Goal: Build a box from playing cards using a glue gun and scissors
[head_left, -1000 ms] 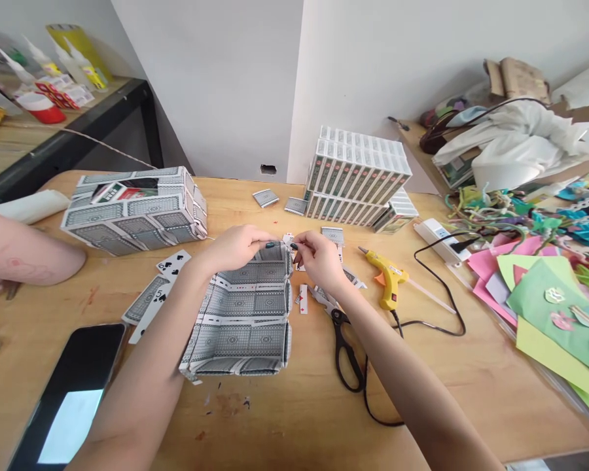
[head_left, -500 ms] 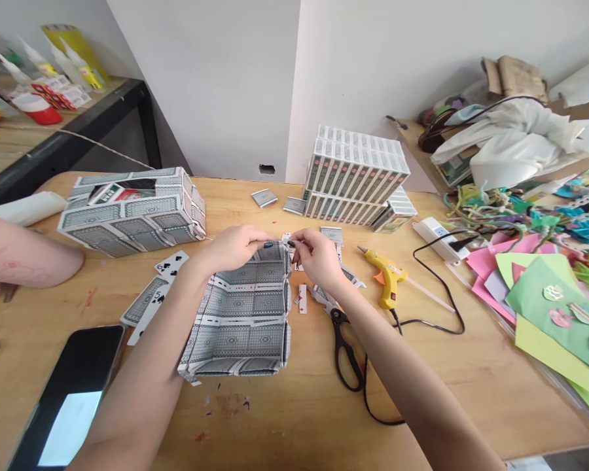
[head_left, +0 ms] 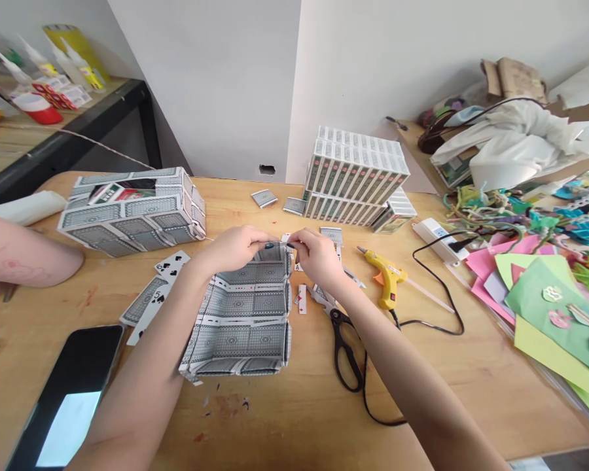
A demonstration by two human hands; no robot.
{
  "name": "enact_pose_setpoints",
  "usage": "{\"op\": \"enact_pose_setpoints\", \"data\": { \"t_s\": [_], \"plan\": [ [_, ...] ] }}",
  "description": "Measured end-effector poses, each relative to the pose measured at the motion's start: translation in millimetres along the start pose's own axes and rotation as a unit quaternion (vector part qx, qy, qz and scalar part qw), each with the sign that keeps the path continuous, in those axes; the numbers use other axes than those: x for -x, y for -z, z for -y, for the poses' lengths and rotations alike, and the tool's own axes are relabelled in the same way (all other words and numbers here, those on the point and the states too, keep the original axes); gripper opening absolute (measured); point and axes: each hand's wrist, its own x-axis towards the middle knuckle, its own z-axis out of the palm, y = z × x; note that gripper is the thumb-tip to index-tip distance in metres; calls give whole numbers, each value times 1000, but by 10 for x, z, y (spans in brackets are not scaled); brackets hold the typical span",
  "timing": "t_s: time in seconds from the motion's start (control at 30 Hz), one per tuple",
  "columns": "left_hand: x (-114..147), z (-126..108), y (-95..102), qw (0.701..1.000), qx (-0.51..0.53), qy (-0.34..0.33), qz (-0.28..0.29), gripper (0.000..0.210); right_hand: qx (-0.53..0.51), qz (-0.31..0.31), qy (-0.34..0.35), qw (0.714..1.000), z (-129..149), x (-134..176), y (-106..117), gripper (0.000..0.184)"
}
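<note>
An open box made of playing cards [head_left: 248, 304], grey patterned backs showing, lies on the table in front of me. My left hand [head_left: 240, 248] is closed on its far edge, fingers pressed near the far right corner. Close beside it, my right hand [head_left: 317, 255] pinches at that same corner; what lies between its fingertips is too small to make out. Cut card strips [head_left: 302, 299] are scattered right of the box. Black-handled scissors [head_left: 346, 353] lie under my right forearm, blades partly among card scraps.
A yellow glue gun [head_left: 387, 275] lies at right, its cord running to a white power strip [head_left: 439, 239]. Stacked card decks [head_left: 356, 176] stand at the back. At left are a finished-looking card box [head_left: 132, 212], a phone [head_left: 71, 392] and another person's arm [head_left: 24, 252].
Almost nothing differs. My right fingers have shifted very slightly at the box's far corner, and the box has barely moved.
</note>
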Motion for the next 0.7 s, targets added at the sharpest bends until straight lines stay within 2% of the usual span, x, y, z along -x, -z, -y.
{"op": "enact_pose_setpoints", "data": {
  "t_s": [0.33, 0.5, 0.7],
  "plan": [
    [-17, -94, -39, 998, -54, 27, 5, 35, 162, 70, 19, 984, -40, 27, 18, 29],
    [-6, -112, -56, 997, -67, 31, 2, 35, 186, 57, 19, 981, -74, 37, -1, 29],
    [-10, -103, -83, 997, -73, 26, -12, 35, 197, 71, 70, 975, -104, -8, 17, 30]
  ]
}}
